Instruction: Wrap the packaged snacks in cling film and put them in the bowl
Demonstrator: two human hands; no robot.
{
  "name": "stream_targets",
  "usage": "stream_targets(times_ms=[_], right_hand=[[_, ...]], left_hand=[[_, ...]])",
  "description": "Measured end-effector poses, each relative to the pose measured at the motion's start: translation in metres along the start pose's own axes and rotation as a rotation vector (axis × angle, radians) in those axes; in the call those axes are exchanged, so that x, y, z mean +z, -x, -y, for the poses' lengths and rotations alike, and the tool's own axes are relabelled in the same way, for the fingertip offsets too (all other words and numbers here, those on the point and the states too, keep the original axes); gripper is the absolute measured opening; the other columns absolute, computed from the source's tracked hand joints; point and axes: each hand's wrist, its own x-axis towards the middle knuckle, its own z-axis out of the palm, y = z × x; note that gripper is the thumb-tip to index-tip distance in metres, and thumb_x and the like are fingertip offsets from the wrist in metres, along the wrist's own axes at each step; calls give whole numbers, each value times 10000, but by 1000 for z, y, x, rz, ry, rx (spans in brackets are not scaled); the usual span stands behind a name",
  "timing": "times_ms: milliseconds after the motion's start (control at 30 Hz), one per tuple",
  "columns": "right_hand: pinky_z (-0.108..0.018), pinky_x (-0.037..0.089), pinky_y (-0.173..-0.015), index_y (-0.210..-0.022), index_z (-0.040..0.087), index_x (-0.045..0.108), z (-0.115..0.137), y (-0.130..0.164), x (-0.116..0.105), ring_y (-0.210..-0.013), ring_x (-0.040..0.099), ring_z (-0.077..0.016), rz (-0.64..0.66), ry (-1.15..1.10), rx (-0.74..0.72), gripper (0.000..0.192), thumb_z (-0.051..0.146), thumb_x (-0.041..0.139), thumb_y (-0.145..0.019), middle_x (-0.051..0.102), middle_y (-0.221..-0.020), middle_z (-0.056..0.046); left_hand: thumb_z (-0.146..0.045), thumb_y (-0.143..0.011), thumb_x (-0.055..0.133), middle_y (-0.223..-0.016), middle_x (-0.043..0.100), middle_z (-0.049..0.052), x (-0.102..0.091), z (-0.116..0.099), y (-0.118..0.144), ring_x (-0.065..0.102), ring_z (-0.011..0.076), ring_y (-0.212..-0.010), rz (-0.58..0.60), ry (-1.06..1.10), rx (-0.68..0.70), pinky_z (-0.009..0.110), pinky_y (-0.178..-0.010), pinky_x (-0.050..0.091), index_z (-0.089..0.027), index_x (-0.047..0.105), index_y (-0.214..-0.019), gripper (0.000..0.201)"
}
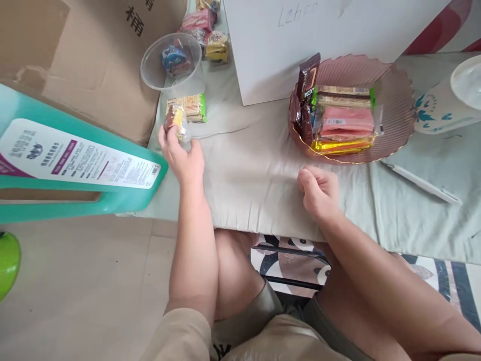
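Note:
My left hand [180, 155] holds a small wrapped snack [176, 120] at the left side of a pale cloth-covered table [244, 180]. Just beyond it lies a green-edged cracker pack [191, 106], and past that a clear plastic bowl [172, 62] with a blue snack pack inside. My right hand [318, 193] rests curled on the cloth, holding nothing, just in front of a pink scalloped plate [394, 95]. On the plate lie stacked snack bars [343, 123], with a brown chocolate packet [307, 82] upright at its left side.
A white box [319, 40] stands behind the plate. A cardboard box [93, 60] and a teal labelled container [75, 160] sit at the left. More snack packs [206, 30] lie at the back. A white pen [421, 183] and a patterned cup [447, 103] are at the right.

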Motion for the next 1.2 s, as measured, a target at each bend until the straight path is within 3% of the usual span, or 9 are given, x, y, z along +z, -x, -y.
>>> stream_targets(times_ms=[133,200,333,467,567,667,867,1000,1200], right_hand=[[-271,191,-499,-551,221,263,2,3,-4,-511,224,-74,24,19,-40,490,382,569,-898,242,-533,53],[-273,188,-502,-556,222,255,2,4,-7,-513,212,-74,25,30,-82,478,365,553,-901,226,-539,54],[-263,243,-520,-595,223,338,1,4,-16,-528,283,-86,34,0,-154,381,330,540,-900,304,-550,52],[-262,398,-586,-902,232,527,-4,9,-25,-652,471,-122,121,-100,-235,90,266,563,-828,520,-768,20],[-308,497,-698,-1186,254,538,-7,17,-30,-907,563,-180,153,-28,-380,431,214,606,-762,550,-1088,-58],[-438,526,-938,-1305,284,556,-7,26,-35,-1226,507,-279,111,100,-559,524,302,695,-801,465,-1303,-116],[-496,507,-1005,-896,265,693,-13,31,-53,-1212,554,-285,-14,196,-518,64,329,695,-903,524,-1249,-92],[-455,527,-977,-820,236,667,-22,29,-66,-1088,617,-241,-22,118,-447,124,332,709,-887,594,-1123,-76],[-362,520,-793,-811,235,602,-21,18,-69,-901,598,-194,-72,135,-363,149,303,733,-830,601,-951,-36]], left_hand=[[-72,-774,601,-1368,616,86,-9,-16,24,587,223,-1350,-114,163,31,379,-1202,449,-220,590,-1179,432],[-148,-791,656,-1298,636,82,-12,-28,43,644,224,-1234,-65,363,9,370,-1098,523,-224,573,-1180,406],[-439,-777,792,-1118,667,58,-15,-60,82,698,195,-1001,261,817,-39,313,-867,584,-238,567,-1133,466],[-612,-664,870,-930,652,16,-15,-90,106,671,157,-760,597,1045,-132,272,-651,553,-256,565,-1024,591],[-534,-648,907,-864,619,-13,-13,-104,113,620,126,-657,803,1092,-180,250,-575,523,-269,532,-1002,579],[-463,-701,882,-874,603,-26,-10,-112,121,602,116,-649,945,1103,-184,237,-565,516,-292,490,-1058,557],[-401,-772,794,-945,589,-3,-3,-121,141,552,120,-721,1105,997,-42,228,-604,475,-280,513,-1092,442],[-355,-795,734,-930,568,-2,1,-123,147,496,127,-749,1146,867,93,235,-636,430,-251,565,-1020,300],[-549,-853,675,-904,553,-4,8,-125,145,497,127,-705,1297,886,28,239,-594,411,-256,562,-1074,384]])
